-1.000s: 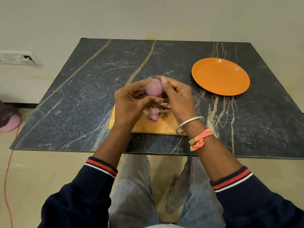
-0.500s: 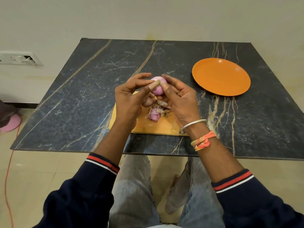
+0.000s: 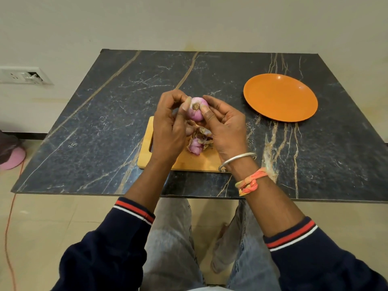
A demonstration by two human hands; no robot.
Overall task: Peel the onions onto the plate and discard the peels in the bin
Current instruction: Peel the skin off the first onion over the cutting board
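Pink and round, one onion [image 3: 196, 109] sits between a seated person's two hands, raised just above a single wooden cutting board [image 3: 147, 151], its brown root end turned up toward the camera. The left hand [image 3: 168, 127] curls round the onion's left side, thumb and fingertips pinching at its top edge; the right hand [image 3: 225, 127] grips it from the right, thumb pressed against the skin next to the root. Both hands are closed on the same onion.

Below them, one small heap of peels [image 3: 199, 141], pink and papery brown, lies on the board. The board rests near the front edge of a dark, veined marble table [image 3: 94, 133]. One orange plate [image 3: 280, 97] stands well apart to the right, further back on the table, with nothing on it.

Two bands circle the right wrist: a silver bangle [image 3: 237, 161] and an orange thread bracelet [image 3: 249, 182]. One wall socket [image 3: 23, 75] shows at left, and one orange cable [image 3: 9, 217] trails over the tiled floor.
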